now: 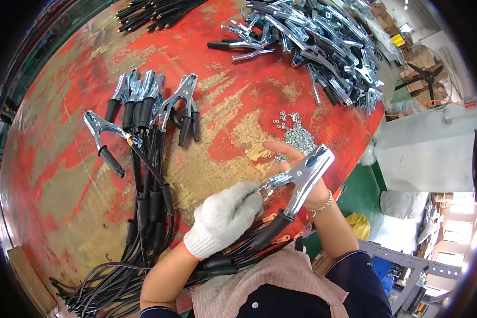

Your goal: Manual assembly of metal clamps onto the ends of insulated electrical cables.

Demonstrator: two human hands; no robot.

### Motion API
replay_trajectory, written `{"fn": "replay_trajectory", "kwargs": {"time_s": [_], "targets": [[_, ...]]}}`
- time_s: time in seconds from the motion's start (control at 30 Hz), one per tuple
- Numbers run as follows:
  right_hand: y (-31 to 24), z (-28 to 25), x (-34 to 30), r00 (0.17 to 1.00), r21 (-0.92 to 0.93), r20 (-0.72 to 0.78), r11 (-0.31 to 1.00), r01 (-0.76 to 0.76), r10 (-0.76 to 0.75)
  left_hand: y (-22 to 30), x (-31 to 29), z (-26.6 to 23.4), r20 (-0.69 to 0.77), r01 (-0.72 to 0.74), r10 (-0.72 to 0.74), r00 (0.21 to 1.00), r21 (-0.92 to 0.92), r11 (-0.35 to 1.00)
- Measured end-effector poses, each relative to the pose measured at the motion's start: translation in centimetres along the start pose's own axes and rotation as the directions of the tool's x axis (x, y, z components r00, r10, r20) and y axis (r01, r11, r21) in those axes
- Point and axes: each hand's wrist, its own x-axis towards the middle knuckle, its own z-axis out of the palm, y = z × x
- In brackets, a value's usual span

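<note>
My left hand [222, 217], in a white glove, is closed around the jaw end of a silver battery clamp [307, 177]. One handle of this clamp wears a black sleeve [272, 231]. My right hand [315, 193], bare with a beaded bracelet at the wrist, is behind the clamp. Its visible fingers stretch out toward a heap of small metal nuts [300, 139]; the clamp covers part of the palm. Below the gloved hand lie black cables with copper ring lugs [283, 238]. Whether a cable is joined to the held clamp is hidden by the glove.
Several clamps [148, 95] attached to black cables [143, 191] lie left on the worn red table [63, 159]. A big pile of loose clamps [312, 42] covers the far right. More black cables [159, 13] lie at the far edge. A black fan [428, 77] stands beyond the table.
</note>
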Motion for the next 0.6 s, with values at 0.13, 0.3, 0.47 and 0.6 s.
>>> {"fn": "replay_trajectory", "kwargs": {"time_s": [0.13,0.3,0.47,0.6], "targets": [[-0.5,-0.5,-1.2,0.995,0.011,-0.058,0.997,-0.075,0.075,0.3,-0.2,0.4,-0.089,-0.231,0.363,0.927,0.627,0.744],[-2.3,-4.0,0.7,0.855,-0.893,-0.195,0.448,0.048,-0.480,-0.5,0.1,0.1,-0.175,-0.304,0.502,0.847,0.615,0.728],[-0.2,-3.9,1.3,0.897,-0.999,0.041,0.013,0.053,-0.439,-0.5,0.2,-0.1,-0.095,0.082,-0.204,0.974,-0.695,0.714],[1.0,-3.9,1.9,0.909,-0.992,0.102,-0.109,0.063,-0.405,-1.1,0.8,-0.3,-0.084,0.103,-0.237,0.968,-0.725,0.681]]}}
